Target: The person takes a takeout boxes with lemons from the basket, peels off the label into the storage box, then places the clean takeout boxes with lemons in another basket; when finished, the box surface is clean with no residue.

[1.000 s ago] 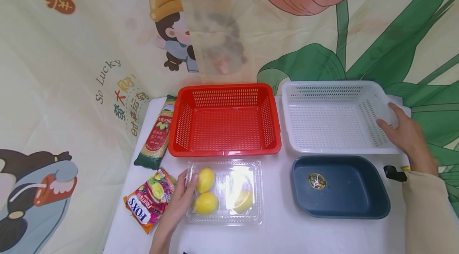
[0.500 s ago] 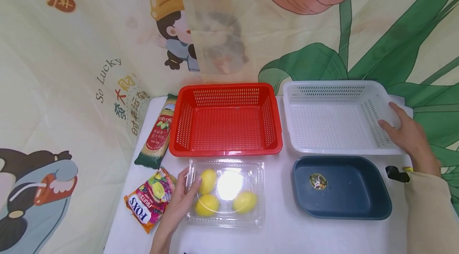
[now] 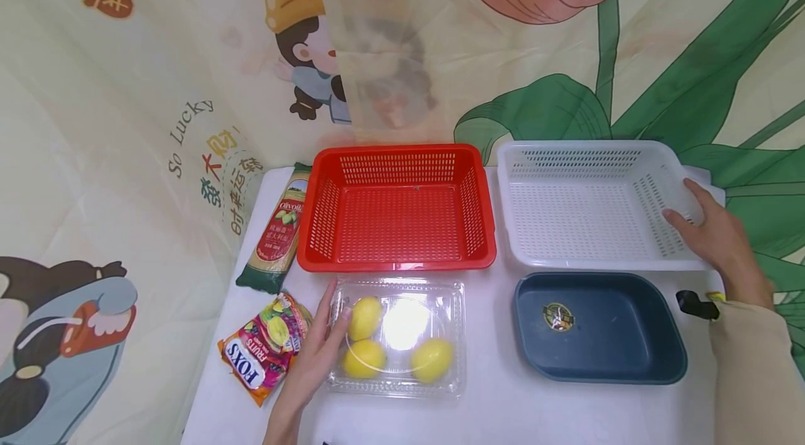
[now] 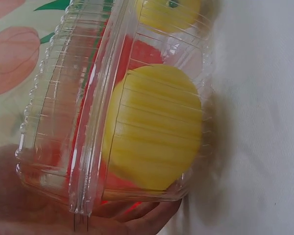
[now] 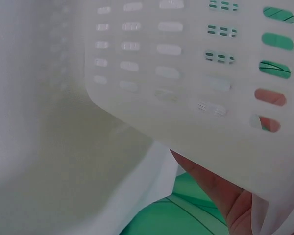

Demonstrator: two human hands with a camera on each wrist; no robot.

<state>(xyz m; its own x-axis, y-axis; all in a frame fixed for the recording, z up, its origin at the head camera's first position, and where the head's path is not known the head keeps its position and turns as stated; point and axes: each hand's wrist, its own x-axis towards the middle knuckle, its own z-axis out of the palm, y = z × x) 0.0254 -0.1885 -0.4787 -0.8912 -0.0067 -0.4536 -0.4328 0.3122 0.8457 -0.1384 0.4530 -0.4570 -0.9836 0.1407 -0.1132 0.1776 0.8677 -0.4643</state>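
Observation:
A clear plastic clamshell box (image 3: 402, 385) with yellow lemons (image 3: 365, 319) inside sits in front of the red basket. My left hand (image 3: 316, 354) grips its left end, thumb over the lid's edge and fingers along the side. In the left wrist view, fingers (image 4: 157, 215) pass behind the near end of the box, and a lemon (image 4: 157, 127) shows through the ribbed wall. My right hand (image 3: 717, 239) holds the right wall of a white slotted basket (image 3: 572, 214), thumb inside and the other fingers outside. The right wrist view shows fingertips (image 5: 220, 188) beneath the basket's wall (image 5: 137, 105).
A red slotted basket (image 3: 396, 267) stands back centre. Left of it lie a green-ended Olivoila packet (image 3: 279, 232) and a Fox's fruit candy bag (image 3: 264, 347). A dark blue basin (image 3: 604, 333) stands before the white basket. Printed cloth (image 3: 402, 12) hangs behind the table.
The right-hand lemon has shifted slightly right and towards me inside the box. My left index finger has straightened along the box's left edge. My right hand has kept its hold on the white basket.

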